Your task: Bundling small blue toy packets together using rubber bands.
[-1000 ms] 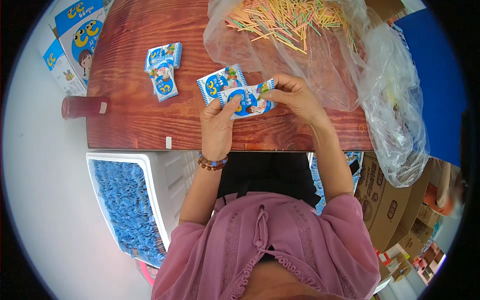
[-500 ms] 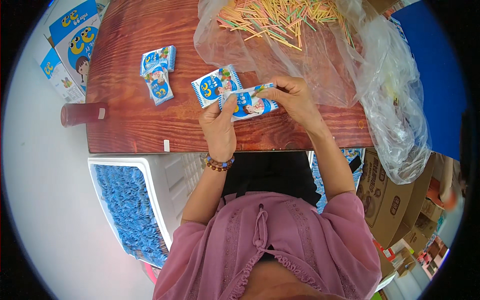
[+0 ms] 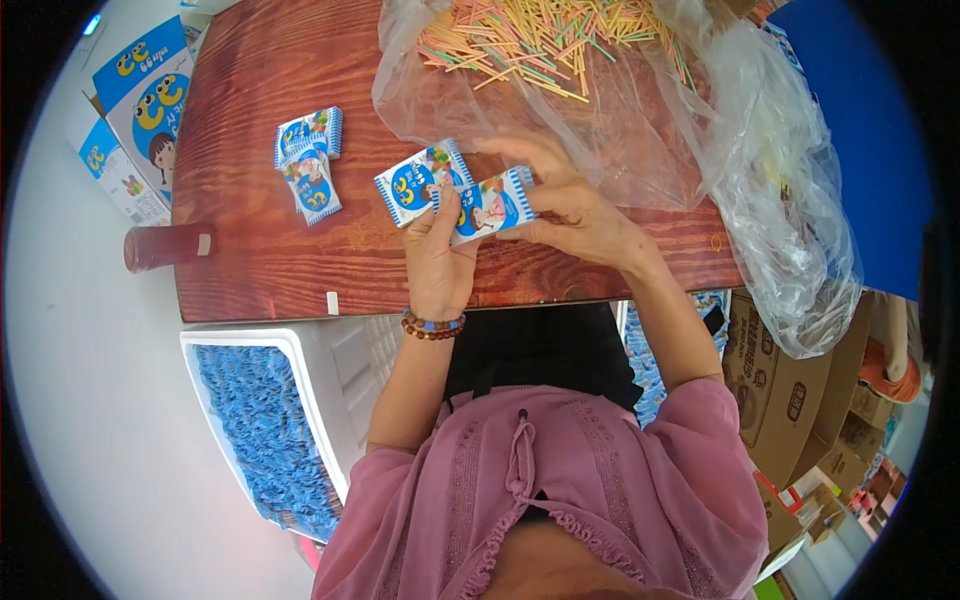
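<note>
The left hand [image 3: 440,258] is pinching a blue-and-white packet [image 3: 493,208] at frame centre, overlapping a second packet [image 3: 412,186]; the right hand [image 3: 578,213] is curving, loosely spread, around its right end. Pressing lightly is probably best for avoiding creases.

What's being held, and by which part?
The front packet, by its left end, in the left grip. Whether the right grip also holds it is unclear.

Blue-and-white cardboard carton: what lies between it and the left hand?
Head view: overlapping blue-and-white rectangular packets on the red-brown wooden table.
</note>
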The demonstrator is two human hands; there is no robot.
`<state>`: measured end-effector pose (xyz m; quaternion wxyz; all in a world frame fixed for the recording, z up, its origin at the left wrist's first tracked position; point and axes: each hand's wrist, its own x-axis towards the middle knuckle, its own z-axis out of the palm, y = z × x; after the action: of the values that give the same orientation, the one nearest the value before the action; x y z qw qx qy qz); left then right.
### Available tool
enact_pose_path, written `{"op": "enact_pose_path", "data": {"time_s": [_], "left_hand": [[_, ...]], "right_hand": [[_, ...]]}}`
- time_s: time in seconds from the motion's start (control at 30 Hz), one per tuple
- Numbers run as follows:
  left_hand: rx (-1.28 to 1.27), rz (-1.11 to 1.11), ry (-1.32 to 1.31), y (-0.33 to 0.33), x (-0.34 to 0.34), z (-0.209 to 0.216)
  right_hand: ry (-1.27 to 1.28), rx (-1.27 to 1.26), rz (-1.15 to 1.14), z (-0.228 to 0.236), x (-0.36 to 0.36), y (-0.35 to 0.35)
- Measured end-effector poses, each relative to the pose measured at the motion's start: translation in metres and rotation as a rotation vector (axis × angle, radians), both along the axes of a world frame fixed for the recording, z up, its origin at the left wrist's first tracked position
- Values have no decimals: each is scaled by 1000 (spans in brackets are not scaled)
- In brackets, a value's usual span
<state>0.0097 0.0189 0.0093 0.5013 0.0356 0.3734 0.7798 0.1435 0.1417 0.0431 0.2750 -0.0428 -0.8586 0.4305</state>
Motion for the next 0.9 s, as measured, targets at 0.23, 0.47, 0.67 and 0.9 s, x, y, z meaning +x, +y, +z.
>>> {"op": "enact_pose_path", "data": {"time_s": [0.23, 0.47, 0.67, 0.9], "left_hand": [[-5, 7, 35, -8, -2, -9], [-8, 80, 52, -28, -2, -23], [-54, 87, 197, -34, 4, -42], [-68, 46, 313, -40, 2, -46]], "right_hand": [[-40, -154, 52, -11, 8, 24], [-242, -23, -507, -23, -24, 131], [-503, 522, -838, -42, -87, 179], [-763, 555, -844, -45, -127, 172]]}}
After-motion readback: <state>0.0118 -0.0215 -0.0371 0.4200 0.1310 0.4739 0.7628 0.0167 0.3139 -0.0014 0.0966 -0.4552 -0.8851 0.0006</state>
